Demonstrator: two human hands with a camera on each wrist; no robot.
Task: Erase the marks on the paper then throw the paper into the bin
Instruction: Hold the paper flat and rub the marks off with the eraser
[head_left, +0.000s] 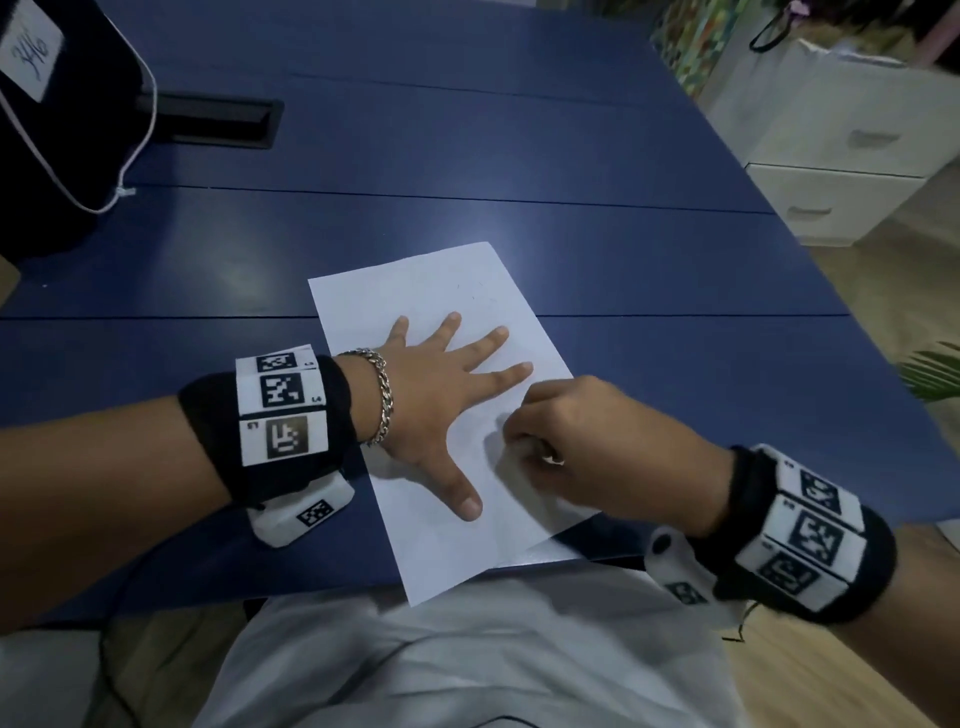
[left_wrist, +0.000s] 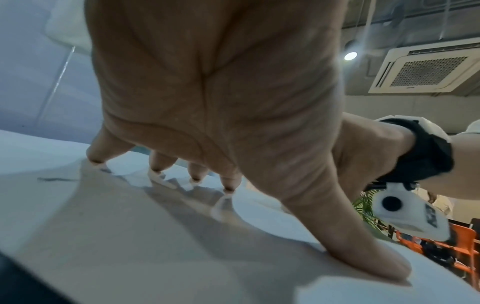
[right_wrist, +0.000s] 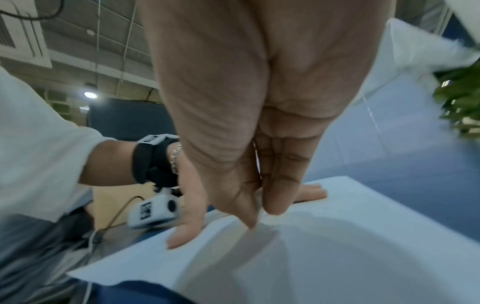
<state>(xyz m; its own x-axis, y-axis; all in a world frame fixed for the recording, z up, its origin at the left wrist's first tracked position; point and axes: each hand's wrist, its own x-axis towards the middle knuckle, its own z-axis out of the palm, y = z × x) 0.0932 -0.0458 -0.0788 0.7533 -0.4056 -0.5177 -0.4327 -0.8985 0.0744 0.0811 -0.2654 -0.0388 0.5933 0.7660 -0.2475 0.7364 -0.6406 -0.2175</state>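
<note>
A white sheet of paper lies on the blue table, its near corner hanging over the front edge. Faint pencil marks show near its far end, and one short dark mark lies left of the fingertips in the left wrist view. My left hand is spread flat on the sheet and presses it down. My right hand sits just right of it, thumb and fingers pinching a small whitish eraser against the paper. No bin is in view.
A black bag with a white label stands at the table's far left, beside a black cable slot. A white drawer cabinet stands off the table's right side, with a green plant nearer.
</note>
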